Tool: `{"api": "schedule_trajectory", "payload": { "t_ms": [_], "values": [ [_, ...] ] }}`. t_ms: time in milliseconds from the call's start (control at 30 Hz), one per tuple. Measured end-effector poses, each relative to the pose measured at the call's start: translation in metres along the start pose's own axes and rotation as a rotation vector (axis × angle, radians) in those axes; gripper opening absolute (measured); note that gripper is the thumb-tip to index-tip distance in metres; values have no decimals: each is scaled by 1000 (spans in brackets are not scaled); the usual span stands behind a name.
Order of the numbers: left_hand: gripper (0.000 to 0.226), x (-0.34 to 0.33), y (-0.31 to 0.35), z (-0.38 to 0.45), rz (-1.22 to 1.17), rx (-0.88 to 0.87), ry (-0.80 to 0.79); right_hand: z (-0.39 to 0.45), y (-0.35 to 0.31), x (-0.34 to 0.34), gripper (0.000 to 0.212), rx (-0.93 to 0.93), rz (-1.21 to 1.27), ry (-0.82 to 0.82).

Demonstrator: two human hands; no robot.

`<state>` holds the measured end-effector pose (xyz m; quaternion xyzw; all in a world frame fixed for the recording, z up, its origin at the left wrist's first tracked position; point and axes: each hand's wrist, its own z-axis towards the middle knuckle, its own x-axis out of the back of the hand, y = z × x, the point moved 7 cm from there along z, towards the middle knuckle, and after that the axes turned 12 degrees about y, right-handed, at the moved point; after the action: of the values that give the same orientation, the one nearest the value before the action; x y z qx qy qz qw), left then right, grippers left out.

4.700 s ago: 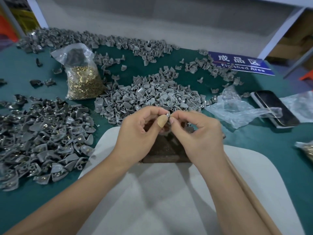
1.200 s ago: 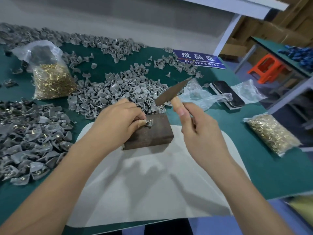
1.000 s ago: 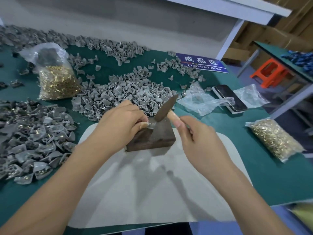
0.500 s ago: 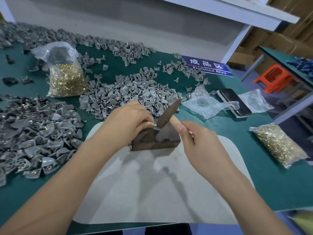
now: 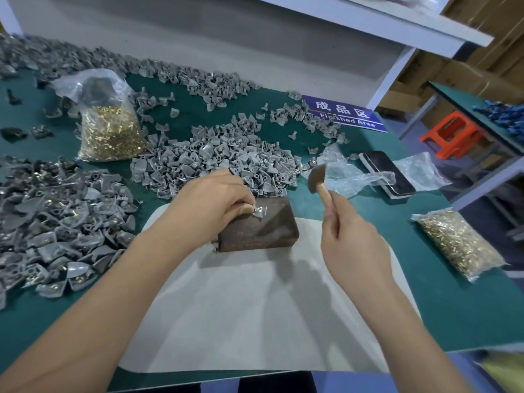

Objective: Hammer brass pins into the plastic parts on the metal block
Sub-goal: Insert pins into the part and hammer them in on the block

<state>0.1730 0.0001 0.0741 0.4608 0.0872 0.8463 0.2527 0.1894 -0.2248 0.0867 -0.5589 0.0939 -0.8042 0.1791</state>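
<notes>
Two hands at metal block [image 5: 259, 226], hammer raised.
Left to right: heap of grey parts with brass fitted [image 5: 54, 219] at left edge; bag of brass pins [image 5: 109, 131] behind; loose grey plastic parts [image 5: 215, 163] beyond block. Left hand [image 5: 209, 205] pinching small plastic part [image 5: 259, 212] on block's top, near its far left corner. Right hand [image 5: 351, 245] curled round wooden handle of hammer [image 5: 319, 180], head lifted clear, right of block. Second pin bag [image 5: 459, 245] at far right.

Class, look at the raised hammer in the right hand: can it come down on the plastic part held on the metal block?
Probably yes: the hammer is raised right of the plastic part, whose right side lies uncovered beside the left hand.
</notes>
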Motion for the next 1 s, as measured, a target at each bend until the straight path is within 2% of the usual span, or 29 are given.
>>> {"api": "schedule_trajectory", "payload": {
  "t_ms": [133,233,300,400,567,700,767,867,1000],
  "values": [
    [14,-1,1,0,16,-3,-1,-11,19,-20,41,-76,-88,-73],
    [14,-2,1,0,21,4,-1,-19,20,-30,52,-50,-212,-84],
    [14,-2,1,0,17,10,-5,-17,19,-34,48,-49,-235,-98],
    [14,-2,0,0,24,18,-3,-10,21,-34,32,-81,-188,-87],
    [11,-1,1,-1,33,18,11,-6,-12,-27,33,2,90,99],
    [14,4,6,-1,26,36,-8,-7,-51,-39,38,174,290,33],
    [13,18,8,-6,1,55,37,-7,-65,-40,37,238,369,39],
    [11,49,3,-28,40,87,186,-8,-90,-41,29,334,457,49],
    [8,80,-28,-75,39,280,353,-20,-145,-62,25,492,503,-72]
  ]
}}
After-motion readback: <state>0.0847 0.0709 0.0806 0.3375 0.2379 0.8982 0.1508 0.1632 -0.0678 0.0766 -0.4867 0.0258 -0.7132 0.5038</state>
